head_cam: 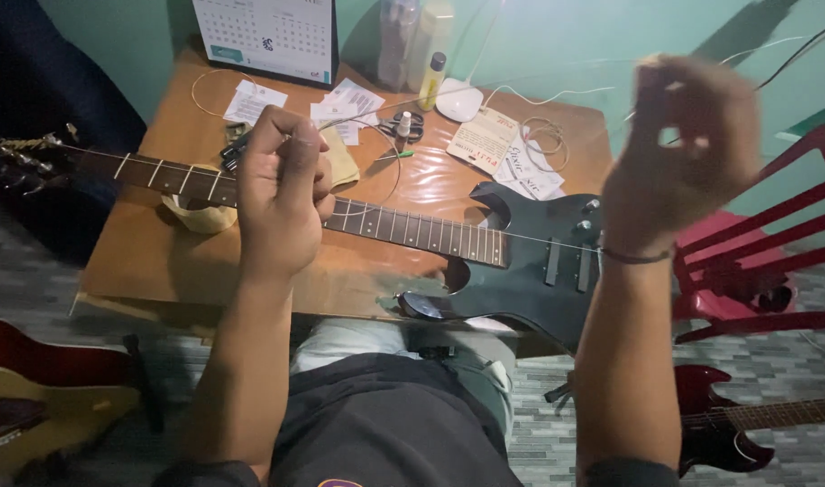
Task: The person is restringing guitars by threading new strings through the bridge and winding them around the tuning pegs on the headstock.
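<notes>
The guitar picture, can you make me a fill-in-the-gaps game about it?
1. The black electric guitar lies across a small ____ table.
2. The left hand and the right hand both pinch a thin guitar ____.
3. The scissors lie on the table beyond the guitar's ____.
4. Right of the table stands a ____ plastic chair.

Missing words: brown; string; neck; red
</notes>
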